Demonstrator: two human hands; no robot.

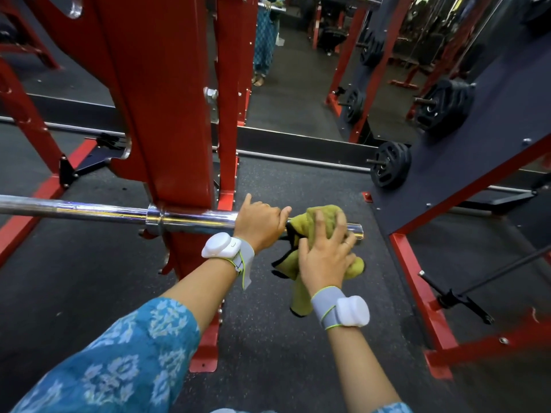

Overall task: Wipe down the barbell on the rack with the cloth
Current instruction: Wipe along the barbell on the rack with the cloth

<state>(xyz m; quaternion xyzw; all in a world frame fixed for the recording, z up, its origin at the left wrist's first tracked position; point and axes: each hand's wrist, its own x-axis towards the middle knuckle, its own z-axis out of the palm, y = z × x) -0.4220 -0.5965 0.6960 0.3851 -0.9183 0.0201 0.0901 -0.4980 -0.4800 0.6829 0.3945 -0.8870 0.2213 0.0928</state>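
Barbell (89,208) runs across the middle of the frame from the left edge, chrome, sitting in the red rack upright (167,114) that fills the upper centre. I've got my left hand (259,223) curled round the bar's sleeve just right of that upright. Right beside it, toward the bar's end, the olive cloth (310,222) is bunched over the sleeve. My right hand (325,257) lies on it with fingers splayed, pressing it against the chrome. A tail of cloth hangs down below the palm, and only the bar's tip shows past it.

Around me: the upright stands close on the left of my left hand, with the bar's collar against it. At right, a dark frame (477,138) edged in red carries black weight plates (389,165) on pegs, near the bar's end but apart from it. White wrist sensors (219,245) on grey straps, blue patterned sleeve (119,362) lower left, speckled rubber floor (298,353) underneath.
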